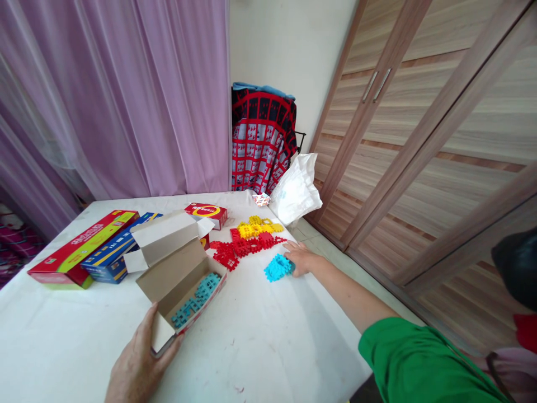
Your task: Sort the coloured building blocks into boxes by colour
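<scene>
An open cardboard box (170,280) stands tilted on the white-covered table, with teal interlocking pieces (196,299) inside. My left hand (140,358) grips the box's near end, thumb on one side and fingers on the other. At the table's right side, my right hand (298,258) touches a small heap of bright blue pieces (277,268); its fingers are partly hidden by the heap, and whether they grip a piece is unclear. Red pieces (247,246) lie in a spread between the box and my right hand, with yellow pieces (257,226) just behind them.
Long red-green (90,240) and blue (113,257) boxes lie at the left. A small red box (207,214) sits farther back. A white plastic bag (297,190) is at the far right corner beside a small patterned item (261,199). Wooden wardrobe doors stand right.
</scene>
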Demonstrator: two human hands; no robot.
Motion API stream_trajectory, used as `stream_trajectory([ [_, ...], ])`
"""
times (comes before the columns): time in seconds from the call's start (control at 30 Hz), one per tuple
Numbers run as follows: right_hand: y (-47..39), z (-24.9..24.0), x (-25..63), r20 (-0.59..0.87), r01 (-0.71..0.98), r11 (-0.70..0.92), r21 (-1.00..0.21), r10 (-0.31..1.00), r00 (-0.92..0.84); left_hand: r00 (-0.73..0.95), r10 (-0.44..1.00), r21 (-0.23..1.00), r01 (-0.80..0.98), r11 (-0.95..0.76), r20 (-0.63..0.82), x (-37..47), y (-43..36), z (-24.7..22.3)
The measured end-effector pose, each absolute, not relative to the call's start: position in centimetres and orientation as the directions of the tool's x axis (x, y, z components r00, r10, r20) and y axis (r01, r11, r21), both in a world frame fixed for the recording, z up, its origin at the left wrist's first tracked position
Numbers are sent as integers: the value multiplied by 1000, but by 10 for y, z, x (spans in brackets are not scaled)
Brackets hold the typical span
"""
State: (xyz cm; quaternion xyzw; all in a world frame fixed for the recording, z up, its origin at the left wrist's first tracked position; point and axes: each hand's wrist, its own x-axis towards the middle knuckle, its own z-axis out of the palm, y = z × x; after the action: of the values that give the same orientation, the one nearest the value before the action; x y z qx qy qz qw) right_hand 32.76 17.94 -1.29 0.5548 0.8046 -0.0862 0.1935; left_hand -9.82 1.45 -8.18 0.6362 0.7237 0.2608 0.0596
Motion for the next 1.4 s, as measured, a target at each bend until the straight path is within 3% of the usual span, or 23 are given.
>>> stream_trajectory([
  [0.43,171,-9,355,-292,931,344,122,909,-297,-78,910,383,919,-93,408,-99,9,-90],
  [0.6,173,33,367,-105,963,252,91,964,-243,-53,902,382,915,-128,429,-99,8,-93],
  [0.7,165,63,325,-24,927,375,5,927,-375,-37,891,374,915,-151,452,-99,9,-95],
  [0.87,140,77,176,-136,714,665,-218,704,-697,-24,885,376,910,-173,465,-98,10,-97],
  [0.97,134,67,98,-184,600,788,-142,574,-798,-15,878,378,906,-190,478,-99,10,-99],
  [1.13,135,48,48,-377,541,841,13,505,-776,-22,863,372,907,-195,506,-98,10,-100],
  [1.4,132,32,47,-442,493,866,-81,412,-797,-24,877,400,896,-194,480,-97,9,-99],
])
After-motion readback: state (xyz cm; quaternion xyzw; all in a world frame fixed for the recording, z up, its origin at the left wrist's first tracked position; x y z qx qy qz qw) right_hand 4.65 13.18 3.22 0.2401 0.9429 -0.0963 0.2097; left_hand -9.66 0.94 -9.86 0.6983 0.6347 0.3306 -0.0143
